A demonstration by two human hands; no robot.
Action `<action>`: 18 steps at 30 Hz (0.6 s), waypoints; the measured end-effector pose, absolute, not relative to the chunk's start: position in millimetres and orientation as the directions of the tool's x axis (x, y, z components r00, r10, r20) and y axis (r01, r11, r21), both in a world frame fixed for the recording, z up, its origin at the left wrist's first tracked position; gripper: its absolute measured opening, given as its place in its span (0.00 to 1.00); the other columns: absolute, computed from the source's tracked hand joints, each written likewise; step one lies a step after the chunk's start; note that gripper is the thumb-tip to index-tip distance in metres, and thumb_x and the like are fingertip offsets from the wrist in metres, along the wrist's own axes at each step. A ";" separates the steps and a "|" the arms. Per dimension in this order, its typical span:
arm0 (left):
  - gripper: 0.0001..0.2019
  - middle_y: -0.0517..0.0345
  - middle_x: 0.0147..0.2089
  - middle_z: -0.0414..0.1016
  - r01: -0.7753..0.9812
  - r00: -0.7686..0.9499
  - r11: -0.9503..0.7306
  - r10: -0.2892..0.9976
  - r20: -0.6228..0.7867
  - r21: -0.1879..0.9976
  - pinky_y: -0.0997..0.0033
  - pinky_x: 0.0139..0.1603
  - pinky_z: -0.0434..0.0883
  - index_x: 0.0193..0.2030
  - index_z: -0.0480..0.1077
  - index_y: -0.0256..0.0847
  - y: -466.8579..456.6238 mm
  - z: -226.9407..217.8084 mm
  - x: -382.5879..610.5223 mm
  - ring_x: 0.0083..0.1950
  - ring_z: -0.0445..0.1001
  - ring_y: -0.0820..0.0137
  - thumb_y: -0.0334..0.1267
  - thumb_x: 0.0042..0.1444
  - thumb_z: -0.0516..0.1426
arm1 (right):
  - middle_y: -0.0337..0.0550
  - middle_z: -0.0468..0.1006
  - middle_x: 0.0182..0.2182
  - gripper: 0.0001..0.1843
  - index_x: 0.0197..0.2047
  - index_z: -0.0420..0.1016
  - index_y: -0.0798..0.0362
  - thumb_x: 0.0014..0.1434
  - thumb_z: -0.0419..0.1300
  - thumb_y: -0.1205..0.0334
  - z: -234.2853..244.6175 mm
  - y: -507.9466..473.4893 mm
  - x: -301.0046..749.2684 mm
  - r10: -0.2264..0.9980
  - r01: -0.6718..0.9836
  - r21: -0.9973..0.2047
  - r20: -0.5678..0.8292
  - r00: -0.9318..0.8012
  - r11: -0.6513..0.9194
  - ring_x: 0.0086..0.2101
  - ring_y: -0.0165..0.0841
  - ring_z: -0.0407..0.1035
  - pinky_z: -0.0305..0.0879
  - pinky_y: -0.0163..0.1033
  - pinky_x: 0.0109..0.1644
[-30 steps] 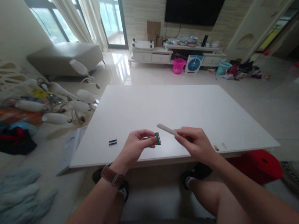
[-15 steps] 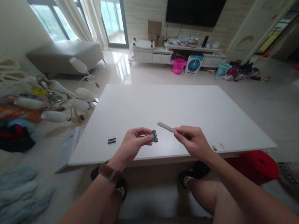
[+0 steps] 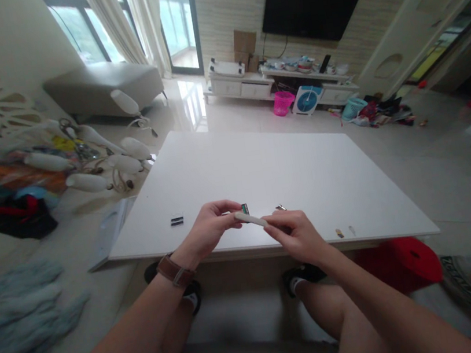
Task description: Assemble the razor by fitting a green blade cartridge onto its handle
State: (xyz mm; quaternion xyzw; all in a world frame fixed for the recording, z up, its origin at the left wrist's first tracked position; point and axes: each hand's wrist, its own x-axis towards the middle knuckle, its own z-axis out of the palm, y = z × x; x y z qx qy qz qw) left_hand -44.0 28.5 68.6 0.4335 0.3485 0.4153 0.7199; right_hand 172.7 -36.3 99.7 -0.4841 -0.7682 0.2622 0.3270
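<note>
Between the thumb and fingers of my left hand [image 3: 217,220] is a small green circuit board [image 3: 245,207] with a dark edge. My right hand [image 3: 293,231] is closed on a slim, flat, pale grey stick [image 3: 251,219]. Its far end lies across the lower part of the board, by my left fingertips; whether it touches the board I cannot tell. On the white table [image 3: 260,161], just beyond my right hand, lies a small dark and shiny piece [image 3: 281,208], partly hidden by that hand.
Two small black strips [image 3: 177,221] lie on the table at the left. Near the front right edge are a small gold-and-dark piece [image 3: 339,233] and a small clear piece [image 3: 351,230]. A red roll [image 3: 409,263] stands below the right edge, and white lamp arms [image 3: 124,163] crowd the left side.
My right hand has moved left and slightly down, bringing the stick's end across the circuit board. The dark shiny piece beyond it now shows. My left hand has hardly moved.
</note>
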 end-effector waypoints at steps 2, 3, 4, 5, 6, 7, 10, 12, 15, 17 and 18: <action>0.11 0.58 0.30 0.78 -0.302 0.409 0.280 0.901 -0.142 0.911 0.75 0.32 0.71 0.32 0.79 0.36 28.0 69.5 -44.0 0.29 0.74 0.74 0.36 0.41 0.72 | 0.36 0.66 0.22 0.12 0.40 0.82 0.53 0.66 0.57 0.61 102.0 -38.3 170.9 0.909 0.547 -0.733 0.257 -0.327 0.404 0.24 0.28 0.59 0.53 0.36 0.30; 0.11 0.57 0.30 0.79 -0.297 0.412 0.281 0.900 -0.143 0.913 0.75 0.32 0.71 0.32 0.79 0.36 27.5 70.4 -44.1 0.30 0.74 0.74 0.36 0.41 0.71 | 0.36 0.66 0.22 0.12 0.41 0.82 0.53 0.66 0.57 0.61 103.5 -38.7 171.8 0.913 0.537 -0.743 0.274 -0.301 0.400 0.24 0.28 0.59 0.53 0.36 0.30; 0.11 0.56 0.31 0.79 -0.288 0.417 0.283 0.897 -0.146 0.915 0.75 0.32 0.71 0.32 0.79 0.36 27.1 71.4 -44.2 0.30 0.75 0.74 0.36 0.42 0.71 | 0.36 0.66 0.22 0.12 0.41 0.82 0.53 0.66 0.57 0.60 104.9 -38.6 173.7 0.918 0.532 -0.750 0.294 -0.266 0.394 0.24 0.28 0.59 0.52 0.36 0.29; 0.10 0.55 0.31 0.80 -0.280 0.421 0.285 0.895 -0.149 0.917 0.74 0.33 0.71 0.32 0.79 0.36 26.7 72.5 -44.3 0.31 0.75 0.73 0.36 0.43 0.71 | 0.36 0.66 0.22 0.12 0.41 0.82 0.54 0.66 0.57 0.59 105.8 -38.0 176.1 0.922 0.530 -0.754 0.312 -0.231 0.388 0.23 0.28 0.58 0.52 0.36 0.28; 0.10 0.54 0.31 0.80 -0.275 0.419 0.285 0.895 -0.152 0.918 0.74 0.33 0.71 0.32 0.79 0.35 26.3 73.6 -44.4 0.32 0.76 0.72 0.36 0.43 0.71 | 0.36 0.66 0.22 0.13 0.41 0.83 0.54 0.66 0.57 0.59 106.1 -37.2 178.6 0.923 0.535 -0.753 0.325 -0.205 0.383 0.23 0.28 0.57 0.52 0.36 0.28; 0.10 0.54 0.31 0.80 -0.275 0.415 0.285 0.897 -0.154 0.918 0.74 0.33 0.71 0.32 0.79 0.35 26.0 74.5 -44.4 0.32 0.76 0.72 0.36 0.43 0.71 | 0.37 0.65 0.22 0.13 0.41 0.83 0.54 0.66 0.57 0.58 105.8 -36.3 180.7 0.924 0.547 -0.746 0.331 -0.192 0.380 0.23 0.28 0.57 0.52 0.36 0.27; 0.11 0.55 0.30 0.79 -0.294 0.406 0.290 0.900 -0.156 0.911 0.74 0.32 0.71 0.31 0.78 0.35 26.0 75.4 -44.0 0.32 0.76 0.72 0.36 0.42 0.71 | 0.37 0.65 0.21 0.14 0.40 0.83 0.53 0.66 0.57 0.57 102.4 -34.4 182.2 0.923 0.593 -0.708 0.313 -0.224 0.384 0.23 0.28 0.57 0.52 0.37 0.28; 0.12 0.56 0.29 0.79 -0.310 0.404 0.291 0.902 -0.152 0.905 0.73 0.32 0.71 0.31 0.78 0.35 26.5 74.6 -43.6 0.30 0.75 0.73 0.36 0.41 0.72 | 0.37 0.66 0.22 0.14 0.40 0.82 0.53 0.67 0.56 0.58 100.3 -34.5 179.6 0.914 0.603 -0.687 0.285 -0.290 0.406 0.24 0.29 0.59 0.52 0.37 0.29; 0.13 0.59 0.27 0.77 -0.330 0.387 0.287 0.910 -0.148 0.899 0.73 0.31 0.70 0.31 0.78 0.35 27.4 72.8 -43.1 0.27 0.73 0.75 0.35 0.38 0.72 | 0.37 0.66 0.23 0.13 0.42 0.82 0.52 0.67 0.56 0.59 100.1 -35.6 175.6 0.892 0.575 -0.688 0.273 -0.361 0.443 0.25 0.29 0.60 0.53 0.37 0.30; 0.13 0.59 0.27 0.77 -0.336 0.381 0.290 0.912 -0.153 0.896 0.73 0.31 0.70 0.31 0.78 0.35 27.8 72.2 -43.1 0.26 0.73 0.75 0.35 0.38 0.72 | 0.37 0.65 0.22 0.13 0.44 0.82 0.52 0.67 0.56 0.60 101.1 -36.2 175.2 0.887 0.567 -0.688 0.288 -0.361 0.453 0.24 0.29 0.60 0.53 0.37 0.30; 0.13 0.59 0.27 0.77 -0.338 0.379 0.291 0.913 -0.154 0.895 0.73 0.31 0.70 0.31 0.78 0.35 27.9 72.1 -43.2 0.26 0.73 0.75 0.35 0.38 0.72 | 0.36 0.64 0.22 0.13 0.45 0.82 0.52 0.68 0.55 0.61 101.6 -36.3 175.7 0.886 0.571 -0.682 0.295 -0.358 0.457 0.24 0.29 0.59 0.53 0.36 0.30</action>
